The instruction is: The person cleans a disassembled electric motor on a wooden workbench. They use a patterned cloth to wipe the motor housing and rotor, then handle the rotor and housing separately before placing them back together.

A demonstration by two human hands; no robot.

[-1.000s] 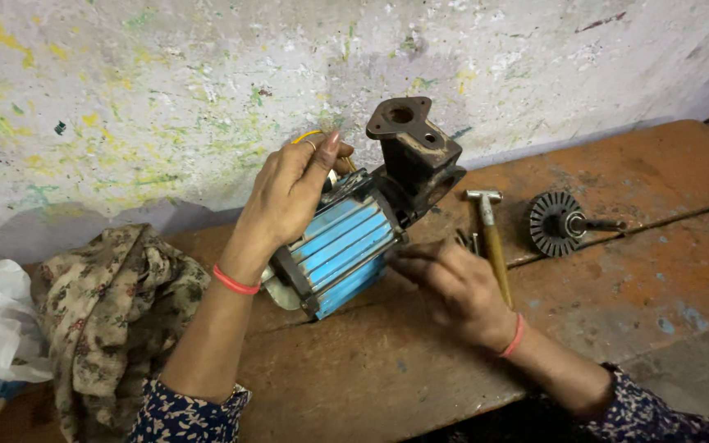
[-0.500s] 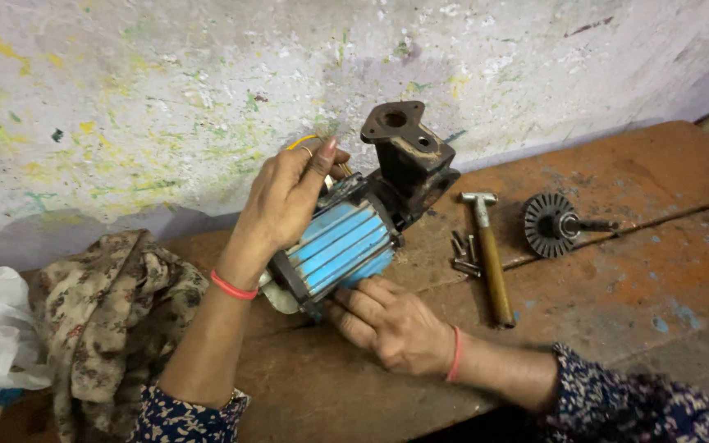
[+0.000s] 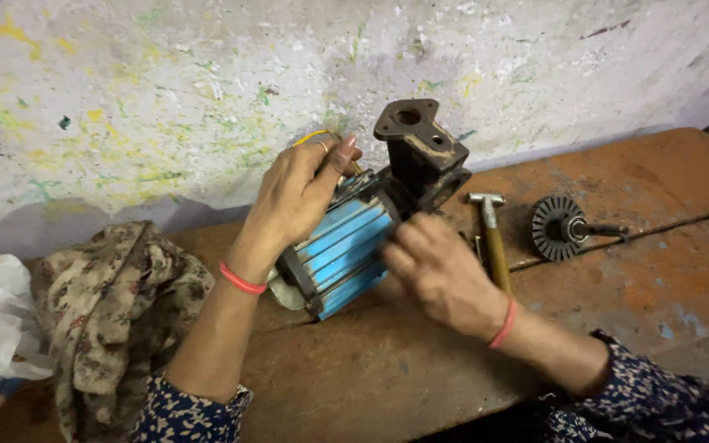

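Two hands (image 3: 297, 197) (image 3: 441, 271) grip pinching blue motor (image 3: 338, 250), worn wooden bench (image 3: 617, 279), paint-flecked wall (image 3: 166, 98)

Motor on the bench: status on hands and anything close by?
Left hand grips top of blue finned motor. Right hand on its near side, at the dark pump housing. Hammer and finned rotor lie right, apart.

Repair workshop: hammer (image 3: 492, 238), worn workbench (image 3: 633, 271).
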